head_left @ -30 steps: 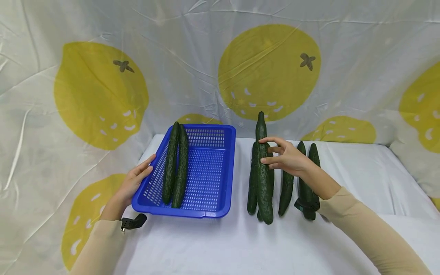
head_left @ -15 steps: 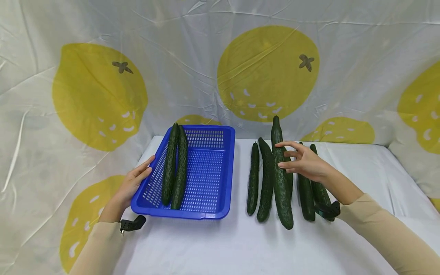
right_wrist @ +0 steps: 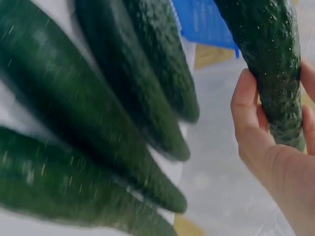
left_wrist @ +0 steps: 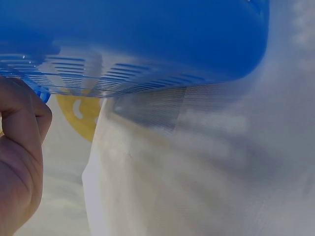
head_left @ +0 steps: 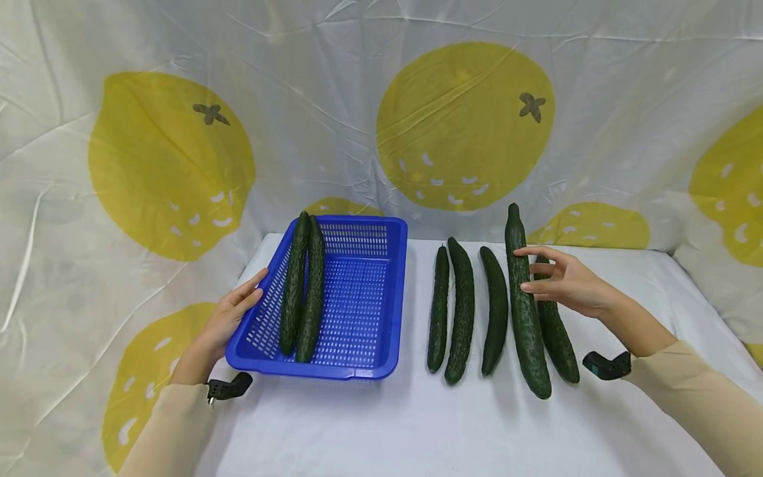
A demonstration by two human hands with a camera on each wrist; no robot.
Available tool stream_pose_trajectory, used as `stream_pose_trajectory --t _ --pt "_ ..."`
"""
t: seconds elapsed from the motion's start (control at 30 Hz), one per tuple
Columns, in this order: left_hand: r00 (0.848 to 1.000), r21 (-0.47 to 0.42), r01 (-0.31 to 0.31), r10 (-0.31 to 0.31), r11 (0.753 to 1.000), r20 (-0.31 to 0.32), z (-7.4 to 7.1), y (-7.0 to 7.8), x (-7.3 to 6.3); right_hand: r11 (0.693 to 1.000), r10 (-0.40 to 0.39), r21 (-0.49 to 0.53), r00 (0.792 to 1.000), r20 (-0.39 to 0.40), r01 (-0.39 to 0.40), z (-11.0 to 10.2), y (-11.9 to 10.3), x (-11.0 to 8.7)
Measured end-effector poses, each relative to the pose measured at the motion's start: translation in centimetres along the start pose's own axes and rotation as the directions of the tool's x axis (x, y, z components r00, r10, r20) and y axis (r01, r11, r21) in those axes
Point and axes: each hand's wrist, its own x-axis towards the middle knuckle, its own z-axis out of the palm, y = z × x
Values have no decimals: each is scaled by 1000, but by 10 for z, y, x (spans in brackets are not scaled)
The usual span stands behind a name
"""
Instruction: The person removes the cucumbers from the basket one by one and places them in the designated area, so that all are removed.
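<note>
My right hand [head_left: 563, 281] pinches a long dark green cucumber [head_left: 527, 338] between thumb and fingers, holding it raised over the row on the table. In the right wrist view the thumb and fingers of the hand [right_wrist: 275, 157] sit on opposite sides of the bumpy cucumber [right_wrist: 273, 64], close to one end. My left hand [head_left: 229, 318] grips the left rim of a blue plastic basket [head_left: 401, 298]; in the left wrist view its bent fingers [left_wrist: 29, 110] are up at the basket's side. Two cucumbers [head_left: 294, 291] lean lengthwise inside the basket, along its left.
Several cucumbers lie side by side on the white-covered table [head_left: 369, 424], right of the basket: a thin one [head_left: 438, 311], a curved one [head_left: 461, 318], another [head_left: 495, 315], and one [head_left: 560, 341] beyond the held cucumber. A lemon-print curtain [head_left: 322, 99] hangs behind.
My right hand has carried the held cucumber rightward over the row, uncovering the cucumbers on the left. The left hand and the basket have stayed in place.
</note>
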Motion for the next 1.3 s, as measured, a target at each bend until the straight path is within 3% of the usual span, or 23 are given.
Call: stream_pose_trajectory --t 0.8,1.03,1.3 --pt "1000 0 10 -10 1000 8 1 2 -1 998 -51 22 998 24 51 -53 37 -38" --pt "1000 8 31 -31 999 -2 1 0 -1 1000 -25 3 1000 16 25 -66 46 -43" --pt "1000 2 -9 9 1000 5 1 2 0 999 11 -41 1000 -15 -12 -81 55 -46"
